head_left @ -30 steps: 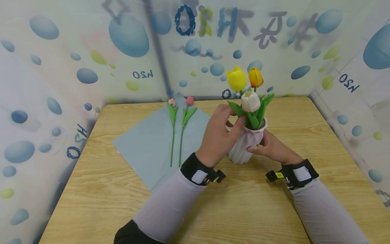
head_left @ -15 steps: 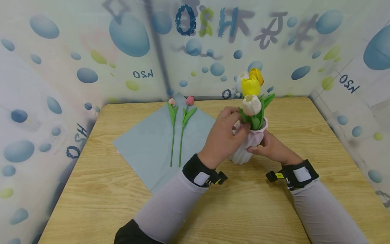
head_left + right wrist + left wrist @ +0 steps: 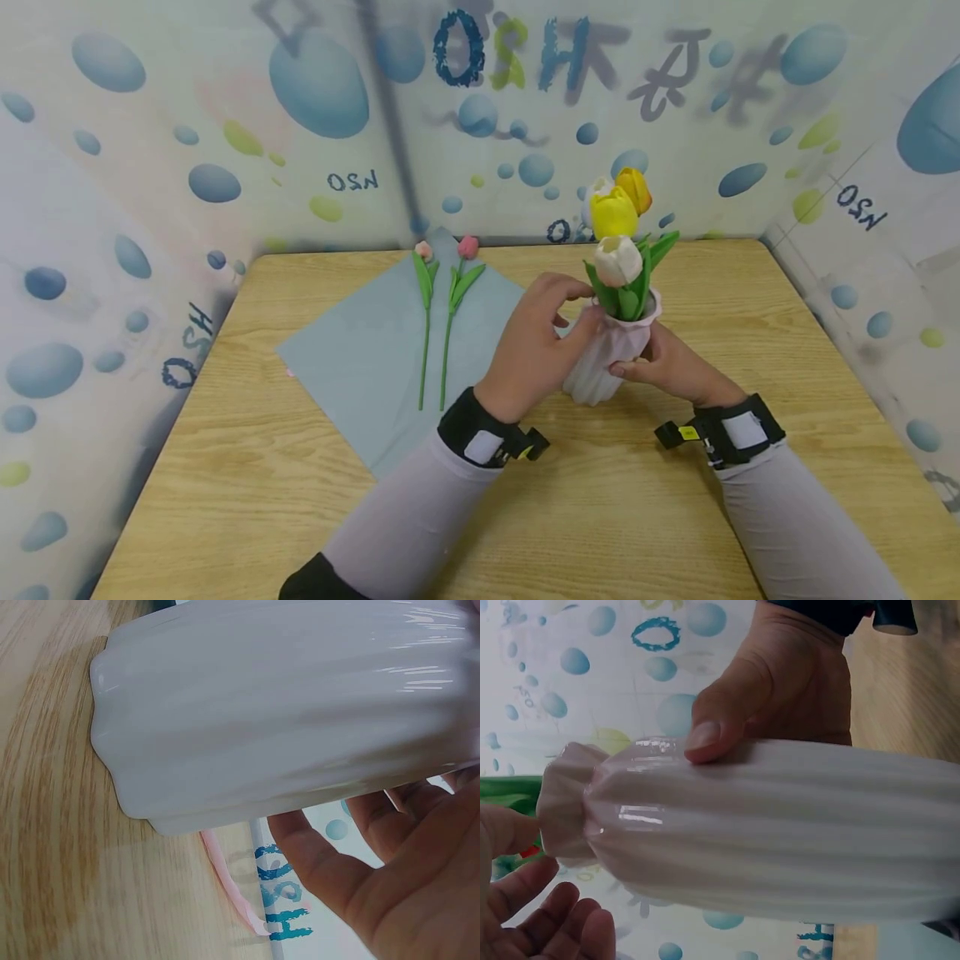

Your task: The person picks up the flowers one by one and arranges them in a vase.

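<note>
A white fluted vase [image 3: 596,371], pinkish at its wavy rim, stands on the table holding several artificial tulips. A white tulip [image 3: 618,262] is in front, with a yellow tulip [image 3: 613,212] and an orange-yellow tulip [image 3: 634,190] above; another white bloom is partly hidden behind. My right hand [image 3: 678,364] grips the vase from the right, its thumb on the near side in the left wrist view. Beside the rim is my left hand [image 3: 534,342], fingers loosely bent and apart, fingertips right at the rim and leaves. In the right wrist view, the vase base [image 3: 112,742] meets the wood.
Left of the vase, a blue-grey sheet [image 3: 352,358] lies on the wooden table [image 3: 225,467]. On it are a pale pink tulip [image 3: 424,308] and a darker pink tulip [image 3: 448,321]. A pink strip [image 3: 229,881] lies behind the vase. A patterned backdrop [image 3: 247,108] rises at the table's back edge.
The yellow tulip has shifted right and down, bringing a white bloom into view behind it. My left hand has drawn back from the stems toward the lower left; my right hand keeps its hold.
</note>
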A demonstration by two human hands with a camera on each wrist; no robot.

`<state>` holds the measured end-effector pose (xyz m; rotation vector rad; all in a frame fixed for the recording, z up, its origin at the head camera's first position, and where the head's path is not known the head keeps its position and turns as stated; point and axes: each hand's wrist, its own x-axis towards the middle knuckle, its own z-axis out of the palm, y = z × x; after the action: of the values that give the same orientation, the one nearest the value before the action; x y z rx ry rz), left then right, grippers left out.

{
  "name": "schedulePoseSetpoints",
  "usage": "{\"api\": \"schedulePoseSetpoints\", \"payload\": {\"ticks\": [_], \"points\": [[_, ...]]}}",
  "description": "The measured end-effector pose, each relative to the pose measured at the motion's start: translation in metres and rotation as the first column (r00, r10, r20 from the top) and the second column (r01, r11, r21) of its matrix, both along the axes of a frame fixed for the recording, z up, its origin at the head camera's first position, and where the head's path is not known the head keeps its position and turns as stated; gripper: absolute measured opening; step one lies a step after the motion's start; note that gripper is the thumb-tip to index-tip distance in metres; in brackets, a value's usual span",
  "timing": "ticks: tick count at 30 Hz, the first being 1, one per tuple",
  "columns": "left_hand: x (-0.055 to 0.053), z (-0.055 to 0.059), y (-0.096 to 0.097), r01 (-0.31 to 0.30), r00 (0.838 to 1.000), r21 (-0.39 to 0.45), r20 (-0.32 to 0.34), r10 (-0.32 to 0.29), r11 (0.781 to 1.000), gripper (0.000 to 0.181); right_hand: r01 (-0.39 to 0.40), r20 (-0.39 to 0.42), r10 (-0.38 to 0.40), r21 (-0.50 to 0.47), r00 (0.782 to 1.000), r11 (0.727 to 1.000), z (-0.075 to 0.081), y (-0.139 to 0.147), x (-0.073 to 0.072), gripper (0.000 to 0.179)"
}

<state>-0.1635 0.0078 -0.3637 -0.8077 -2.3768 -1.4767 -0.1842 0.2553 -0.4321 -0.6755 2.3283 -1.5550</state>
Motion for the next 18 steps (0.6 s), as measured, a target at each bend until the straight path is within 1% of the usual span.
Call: {"api": "schedulePoseSetpoints", "payload": {"ticks": [3,7,11,14,18], "points": [[-0.002,-0.005,-0.005,-0.012,0.999,0.014,0.031,0.012,1.0,0.026,0.011,0.002,-0.011,0.016,1.0,1.0,0.001,0.0,0.0,0.075],[-0.008,-0.017,-0.013,-0.036,0.997,0.038,0.069,0.034,0.999,0.025,0.019,0.004,-0.02,0.036,1.0,0.999,0.002,-0.001,0.0,0.073],[-0.015,-0.023,-0.024,-0.094,0.992,0.022,0.091,0.091,0.995,0.026,0.021,0.002,-0.021,0.044,1.0,0.999,0.002,-0.001,0.001,0.07],[-0.022,-0.026,-0.035,-0.152,0.982,0.006,0.115,0.15,0.988,0.028,0.018,0.0,-0.018,0.043,1.0,0.999,0.002,-0.001,0.001,0.067],[-0.033,-0.03,-0.052,-0.232,0.959,0.011,0.17,0.227,0.973,0.032,0.011,0.003,-0.012,0.042,1.0,0.999,0.002,-0.001,0.001,0.065]]}}
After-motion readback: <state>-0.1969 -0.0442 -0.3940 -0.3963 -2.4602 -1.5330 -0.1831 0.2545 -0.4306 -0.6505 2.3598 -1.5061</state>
